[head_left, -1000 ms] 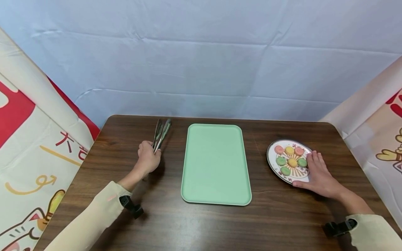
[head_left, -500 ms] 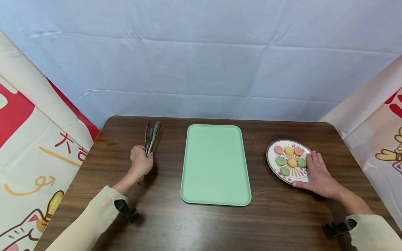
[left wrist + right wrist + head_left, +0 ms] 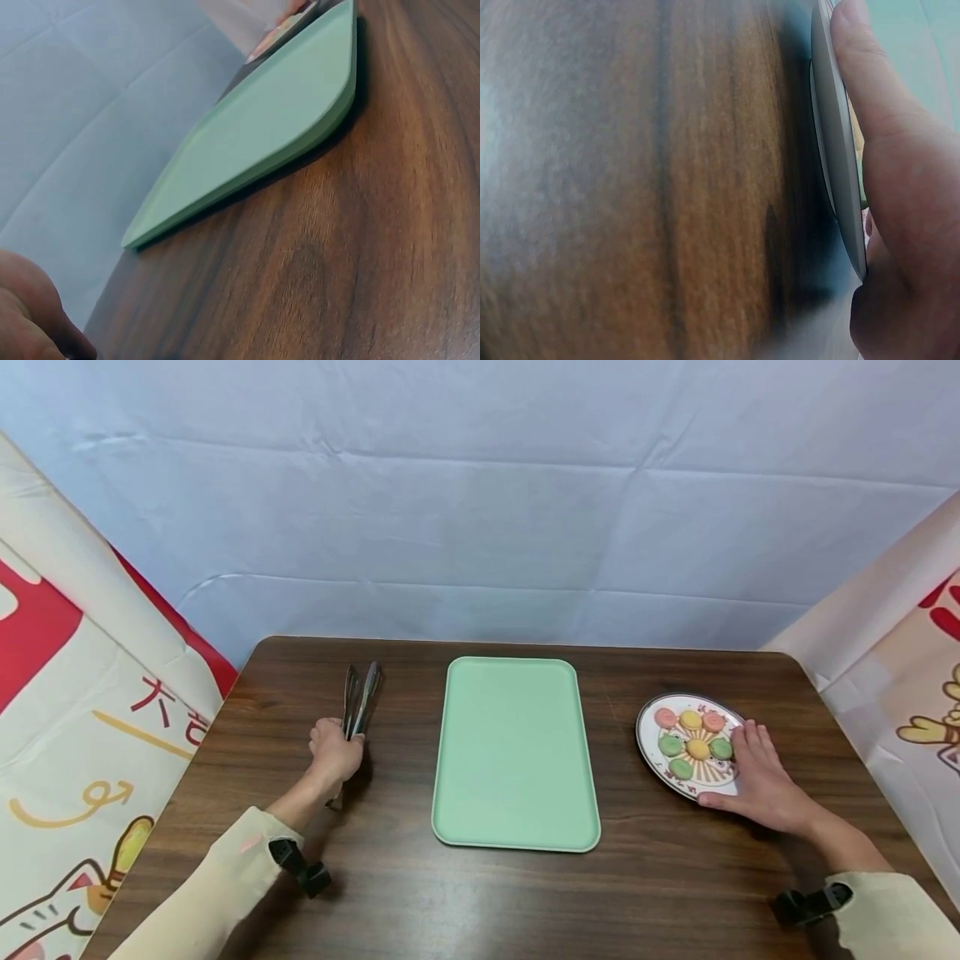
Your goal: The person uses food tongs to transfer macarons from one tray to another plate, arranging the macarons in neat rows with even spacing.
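On the left of the table, my left hand (image 3: 337,755) grips metal tongs (image 3: 364,700), whose two arms stand slightly apart and point to the table's back. Only a bit of that hand (image 3: 26,315) enters the left wrist view. At the right, my right hand (image 3: 770,789) rests on the near right rim of a round plate (image 3: 670,770), its fingers and thumb straight and spread. In the right wrist view the thumb (image 3: 866,67) lies over the plate's edge (image 3: 838,142). Several pink, yellow and green macarons (image 3: 697,749) lie on the plate.
A pale green rectangular tray (image 3: 516,756) lies mid-table, between the tongs and the plate. The dark wooden table (image 3: 510,902) meets a pale blue cloth (image 3: 480,527) at the back. Printed cloths (image 3: 150,693) hang at both sides.
My left hand has moved left and a little toward me with the tongs, then slowed and lowered slightly in the picture. The right hand, plate and tray keep their places.
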`<action>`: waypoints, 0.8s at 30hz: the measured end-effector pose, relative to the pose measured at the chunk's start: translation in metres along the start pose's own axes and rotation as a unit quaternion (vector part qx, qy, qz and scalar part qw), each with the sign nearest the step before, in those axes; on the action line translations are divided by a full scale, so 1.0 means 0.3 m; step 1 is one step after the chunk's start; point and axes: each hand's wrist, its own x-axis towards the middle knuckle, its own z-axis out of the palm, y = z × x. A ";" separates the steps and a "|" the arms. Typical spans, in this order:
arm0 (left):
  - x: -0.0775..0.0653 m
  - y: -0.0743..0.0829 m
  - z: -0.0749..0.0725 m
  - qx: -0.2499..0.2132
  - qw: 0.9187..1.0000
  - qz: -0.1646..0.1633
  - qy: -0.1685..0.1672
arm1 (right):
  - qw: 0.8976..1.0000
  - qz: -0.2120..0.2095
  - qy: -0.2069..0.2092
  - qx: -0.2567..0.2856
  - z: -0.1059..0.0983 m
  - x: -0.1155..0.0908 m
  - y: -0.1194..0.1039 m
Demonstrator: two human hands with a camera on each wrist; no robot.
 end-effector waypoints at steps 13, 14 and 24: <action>-0.019 -0.005 0.011 -0.021 1.000 -0.011 0.019 | 1.000 0.001 -0.002 -0.002 0.001 -0.001 0.002; -0.020 -0.004 0.012 -0.022 0.999 -0.012 0.022 | 1.000 -0.001 -0.001 -0.001 0.001 -0.002 0.002; -0.015 -0.006 0.009 -0.029 0.999 -0.027 0.018 | 1.000 -0.018 0.009 0.001 -0.001 -0.005 0.002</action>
